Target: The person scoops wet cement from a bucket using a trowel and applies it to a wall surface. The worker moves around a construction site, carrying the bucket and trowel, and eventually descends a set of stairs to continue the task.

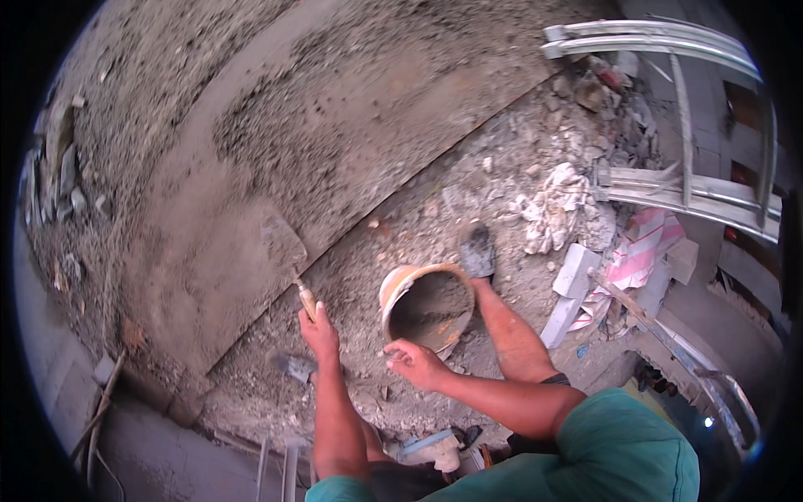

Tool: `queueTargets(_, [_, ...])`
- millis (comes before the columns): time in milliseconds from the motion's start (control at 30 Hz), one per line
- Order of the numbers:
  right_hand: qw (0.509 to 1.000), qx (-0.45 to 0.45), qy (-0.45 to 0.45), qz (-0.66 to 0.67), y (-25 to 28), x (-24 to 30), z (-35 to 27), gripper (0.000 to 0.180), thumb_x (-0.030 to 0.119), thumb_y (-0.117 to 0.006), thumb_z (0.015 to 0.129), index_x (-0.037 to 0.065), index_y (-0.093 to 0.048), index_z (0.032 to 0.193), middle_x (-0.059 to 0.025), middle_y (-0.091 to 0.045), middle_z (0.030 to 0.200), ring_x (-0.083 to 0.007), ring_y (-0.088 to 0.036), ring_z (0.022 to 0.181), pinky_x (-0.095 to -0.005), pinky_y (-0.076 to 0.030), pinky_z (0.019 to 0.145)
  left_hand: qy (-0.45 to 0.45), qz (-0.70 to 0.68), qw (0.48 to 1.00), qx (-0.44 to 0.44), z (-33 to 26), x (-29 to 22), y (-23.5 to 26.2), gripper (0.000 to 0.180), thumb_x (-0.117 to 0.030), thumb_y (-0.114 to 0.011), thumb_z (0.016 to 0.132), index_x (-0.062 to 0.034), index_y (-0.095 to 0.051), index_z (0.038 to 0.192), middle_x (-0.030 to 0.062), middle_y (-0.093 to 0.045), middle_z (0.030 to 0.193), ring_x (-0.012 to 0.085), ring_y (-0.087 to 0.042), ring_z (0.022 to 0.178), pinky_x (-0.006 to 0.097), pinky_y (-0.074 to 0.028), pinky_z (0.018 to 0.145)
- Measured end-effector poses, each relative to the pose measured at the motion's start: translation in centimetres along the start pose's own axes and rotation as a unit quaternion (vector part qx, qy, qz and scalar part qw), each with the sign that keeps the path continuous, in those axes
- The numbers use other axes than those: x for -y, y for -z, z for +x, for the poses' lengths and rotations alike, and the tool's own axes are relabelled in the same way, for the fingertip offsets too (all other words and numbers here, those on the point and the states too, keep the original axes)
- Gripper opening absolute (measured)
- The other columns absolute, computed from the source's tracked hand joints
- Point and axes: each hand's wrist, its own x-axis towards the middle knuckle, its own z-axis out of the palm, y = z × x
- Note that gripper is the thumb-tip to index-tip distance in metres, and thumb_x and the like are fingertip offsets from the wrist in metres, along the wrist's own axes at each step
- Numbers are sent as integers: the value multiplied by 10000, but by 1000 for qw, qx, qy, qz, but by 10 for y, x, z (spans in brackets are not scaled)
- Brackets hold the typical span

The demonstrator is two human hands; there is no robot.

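Low in the frame's centre, the right hand [416, 362] curls on the rim of an orange mortar bucket [427, 307], steadying it, while the left hand [319, 332] grips a trowel [285, 248] laid against the grey plastered wall [251, 125] beyond

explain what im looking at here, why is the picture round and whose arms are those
It is one picture from a wide fisheye camera worn on a person's head, looking down, so straight edges bend. The arms are that person's own. The left hand holds a trowel by its wooden handle, blade against a rough plastered wall. The right hand grips the rim of an orange bucket with grey mortar inside. Around lie rubble, a crumpled rag and an aluminium ladder. A bare leg and shoe show beside the bucket.
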Motion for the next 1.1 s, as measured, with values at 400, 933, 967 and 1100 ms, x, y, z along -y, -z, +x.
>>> queueTargets(400, [992, -91, 47, 80, 125, 67, 9, 523, 412, -655, 883, 11, -556, 1204, -206, -664, 1003, -321, -659, 972, -415, -503, 829, -139, -76, 969, 188, -196, -178, -102, 462, -377, -326, 1047, 12, -574, 1055, 66, -572, 862, 134, -545, 745, 285, -468, 634])
queueTargets(933, [894, -447, -17, 19, 463, 67, 245, 299, 180, -610, 872, 53, -478, 1108, -111, -591, 734, -226, -569, 514, -367, -441, 406, 85, 15, 930, 357, -313, -70, -137, 288, -130, -609, 937, -9, -583, 1197, 96, -639, 1008, 155, -611, 884, 298, -507, 784])
queueTargets(967, [881, -462, -1, -97, 454, 71, 250, 305, 186, -608, 865, 54, -477, 1107, -127, -603, 753, -258, -591, 546, -391, -467, 444, 94, 4, 930, 354, -313, -68, -141, 282, -133, -611, 933, -11, -591, 1187, 99, -638, 995, 158, -615, 872, 300, -512, 772])
queueTargets(1100, [874, -329, -39, -356, 428, 75, 212, 376, 252, -608, 840, 81, -470, 1146, -223, -654, 901, -415, -652, 831, -504, -509, 733, 99, -25, 916, 387, -316, -76, -147, 276, -136, -611, 933, -13, -599, 1179, 97, -636, 971, 150, -612, 857, 295, -512, 768])
